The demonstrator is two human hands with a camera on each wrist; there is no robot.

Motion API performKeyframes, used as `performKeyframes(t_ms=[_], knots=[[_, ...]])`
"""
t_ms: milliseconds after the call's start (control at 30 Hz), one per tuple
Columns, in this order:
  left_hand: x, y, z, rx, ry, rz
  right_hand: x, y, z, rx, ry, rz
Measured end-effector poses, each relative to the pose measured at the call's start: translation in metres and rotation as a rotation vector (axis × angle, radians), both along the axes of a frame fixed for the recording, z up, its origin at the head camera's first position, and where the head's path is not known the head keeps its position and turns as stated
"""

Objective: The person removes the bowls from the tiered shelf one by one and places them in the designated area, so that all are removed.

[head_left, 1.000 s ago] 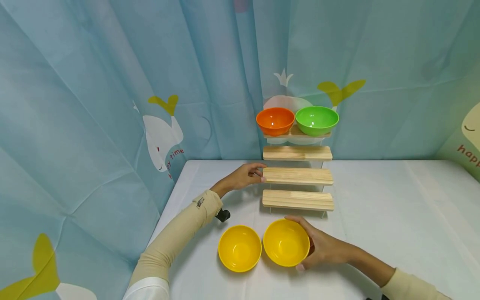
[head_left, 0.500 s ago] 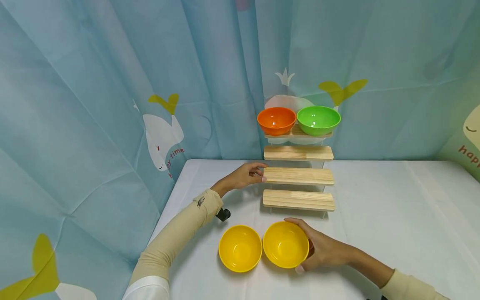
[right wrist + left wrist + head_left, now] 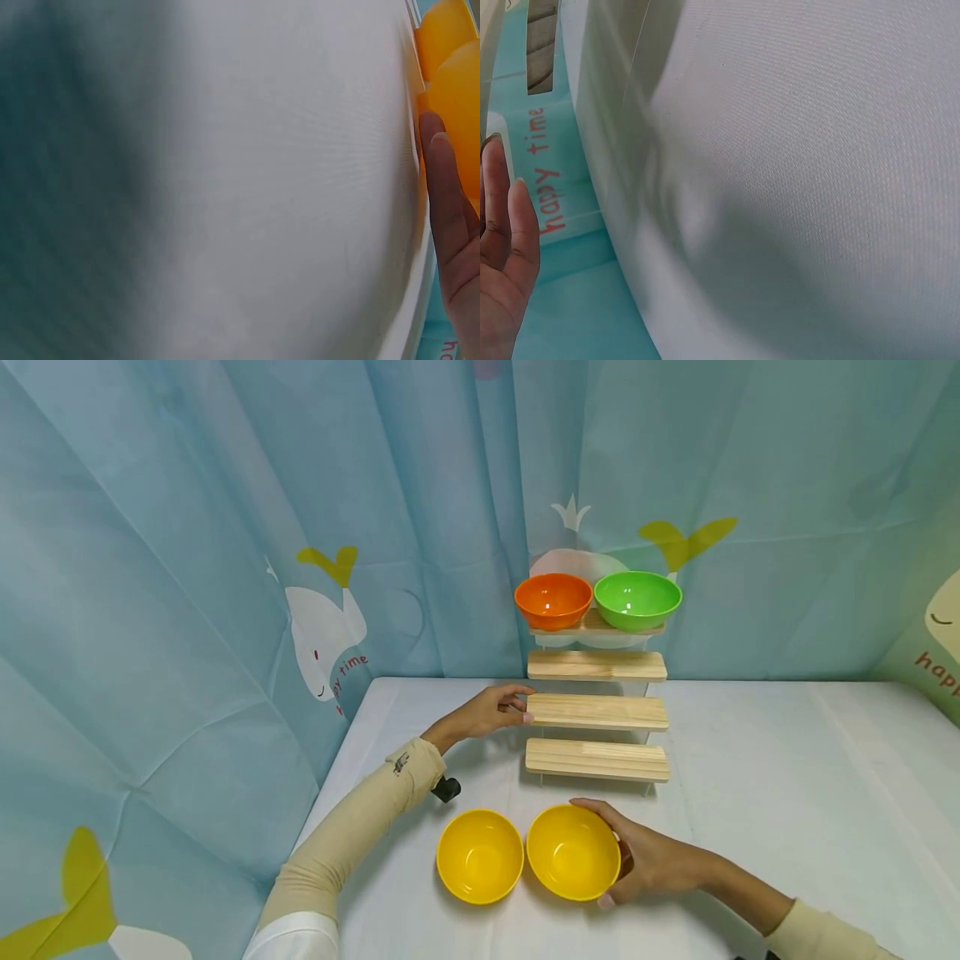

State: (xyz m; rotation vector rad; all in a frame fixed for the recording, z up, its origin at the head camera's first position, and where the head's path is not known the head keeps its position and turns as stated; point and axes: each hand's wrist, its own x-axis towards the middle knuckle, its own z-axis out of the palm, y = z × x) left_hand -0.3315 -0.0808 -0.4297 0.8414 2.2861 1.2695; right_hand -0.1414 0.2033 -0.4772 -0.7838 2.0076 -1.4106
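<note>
A yellow bowl (image 3: 573,853) sits on the white table, and my right hand (image 3: 660,862) holds it from the right, thumb at the near side and fingers at the far side. In the right wrist view the fingers (image 3: 444,184) lie along its yellow wall. Just left of it is a second yellow bowl (image 3: 480,857), their rims almost meeting. My left hand (image 3: 487,713) grips the left end of a four-step wooden rack (image 3: 596,712), thumb and fingertips at the second step from the bottom. The left wrist view shows part of that hand (image 3: 510,255) at its left edge.
An orange bowl (image 3: 553,602) and a green bowl (image 3: 636,600) stand side by side on the rack's top step. Behind the white table (image 3: 787,802) hangs a blue curtain (image 3: 450,527) with whale prints. A black device (image 3: 447,790) shows under the left wrist.
My right hand and its yellow bowl have shifted very slightly toward me. The left hand keeps its place at the rack, and the other bowls stay where they were.
</note>
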Motion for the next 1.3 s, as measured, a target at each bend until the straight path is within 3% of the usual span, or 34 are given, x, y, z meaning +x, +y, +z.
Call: performKeyframes(t_ms=[1300], knots=[[0.0012,0.0,0.0008,-0.003,0.008,-0.002,0.0043,0.0005,0.0008,-0.033,-0.035,0.029]])
